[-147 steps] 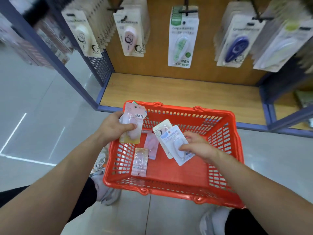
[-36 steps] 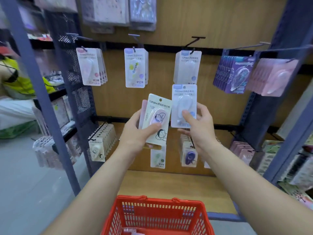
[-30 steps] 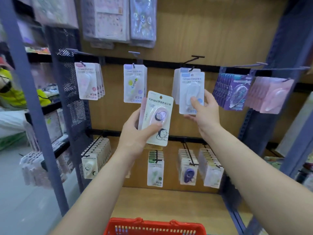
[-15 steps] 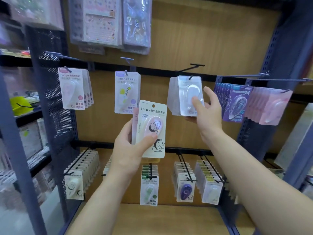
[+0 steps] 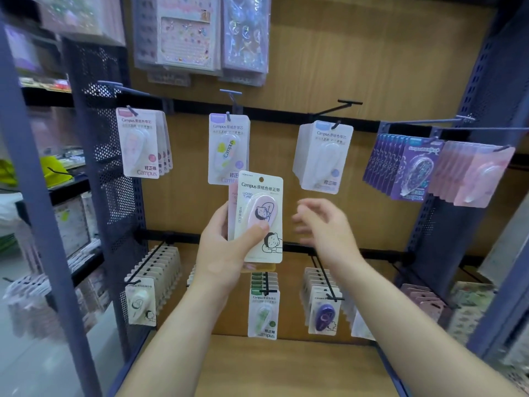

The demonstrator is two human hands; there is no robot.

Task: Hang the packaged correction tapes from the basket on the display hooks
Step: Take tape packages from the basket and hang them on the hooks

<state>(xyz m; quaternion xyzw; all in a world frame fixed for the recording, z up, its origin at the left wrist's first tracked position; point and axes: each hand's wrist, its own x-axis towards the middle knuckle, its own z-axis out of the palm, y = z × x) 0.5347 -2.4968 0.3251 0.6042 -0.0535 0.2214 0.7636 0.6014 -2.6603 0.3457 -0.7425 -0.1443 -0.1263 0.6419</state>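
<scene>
Right now the left hand (image 5: 220,253) grips a cream pack (image 5: 260,213) of correction tape in the middle of the view. Its thumb lies across the front and its fingers curl behind. A pink pack (image 5: 232,207) peeks out from behind, at 9 o'clock, in the same grip. The right hand (image 5: 323,227) is at 3 o'clock from the cream pack. It is blurry, with loose fingers and nothing in it. A gap shows between it and the pack's right edge.

The cream pack is flat card with a round hole on top. A smooth bubble covers a pink egg-shaped tape with a drawn child on it. It reads "Campus" and "GOOD TIME".

At 1 o'clock, pale blue packs (image 5: 323,159) hang on a thin dark hook (image 5: 335,124); the wooden back wall (image 5: 357,53) shows between them and the right hand. At 11 o'clock hangs a yellow-spotted pack (image 5: 227,147) that says "Campus"; the cream pack hides its bottom corner. At 6 o'clock are a green pack (image 5: 263,313) and a flat wooden shelf (image 5: 286,365). At 9 o'clock stands a dark metal panel (image 5: 111,167) full of little holes.
</scene>
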